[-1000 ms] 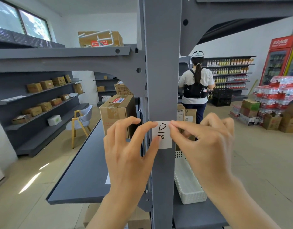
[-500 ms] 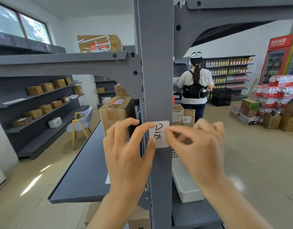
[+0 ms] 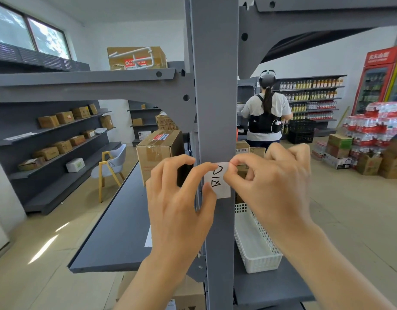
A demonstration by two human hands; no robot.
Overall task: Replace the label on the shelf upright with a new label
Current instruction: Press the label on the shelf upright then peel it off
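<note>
Centre frame, I've got my left hand (image 3: 177,211) pinching the white label's (image 3: 220,180) left edge on the grey upright (image 3: 215,86) (handwritten marks showing), right hand (image 3: 269,186) fingertips closed on its top-right corner.

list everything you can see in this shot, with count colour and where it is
label: one, white with black handwriting, on the front of the upright between both hands
shelf upright: one, grey, centre of view
basket: one, white perforated, on the shelf right of the upright
taped carton: one, brown, on the shelf left of the upright
chair: one, pale seat with yellow frame, on the floor at left
wall shelves: grey, far left, carrying several small brown boxes
other person: one, back turned, beyond the upright
drinks fridge: one, red, far right
left hand: fingertips on the label's left edge
right hand: pinching the label's upper right corner
</note>
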